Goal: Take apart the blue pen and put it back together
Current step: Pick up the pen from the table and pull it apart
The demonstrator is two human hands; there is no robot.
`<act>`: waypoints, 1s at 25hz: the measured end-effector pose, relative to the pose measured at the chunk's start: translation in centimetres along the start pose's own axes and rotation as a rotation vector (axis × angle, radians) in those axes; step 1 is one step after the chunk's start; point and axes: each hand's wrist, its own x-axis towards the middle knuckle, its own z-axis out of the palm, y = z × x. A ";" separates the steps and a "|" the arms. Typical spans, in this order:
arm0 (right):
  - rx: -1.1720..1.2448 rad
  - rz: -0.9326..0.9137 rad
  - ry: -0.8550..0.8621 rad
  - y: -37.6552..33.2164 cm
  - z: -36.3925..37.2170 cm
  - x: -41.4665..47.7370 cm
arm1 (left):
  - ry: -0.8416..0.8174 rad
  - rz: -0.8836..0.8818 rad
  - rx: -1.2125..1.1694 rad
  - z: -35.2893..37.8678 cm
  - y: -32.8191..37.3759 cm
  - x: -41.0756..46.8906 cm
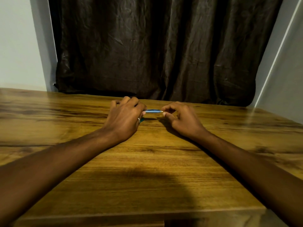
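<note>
Blue pen (152, 111) held level between both hands (125, 118) (182, 118).

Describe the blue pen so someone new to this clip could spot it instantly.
Start at the wooden table in front of the dark curtain. Near its far edge, the left hand and right hand meet; the blue pen spans the gap between them, held level above the wood. It is the only blue, slim item there, white at its right tip.
</note>
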 end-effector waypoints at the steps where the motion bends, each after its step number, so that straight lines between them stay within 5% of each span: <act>1: -0.002 -0.012 -0.004 -0.2 0.1 -0.1 | 0.001 0.002 0.000 0.0 0.0 0.0; 14: -0.112 -0.001 0.036 1.1 -1.6 0.5 | -0.008 -0.036 0.001 0.1 -0.2 0.1; 25: -0.168 0.131 -0.186 2.5 -1.5 0.0 | -0.042 -0.058 0.000 -0.2 -0.1 0.0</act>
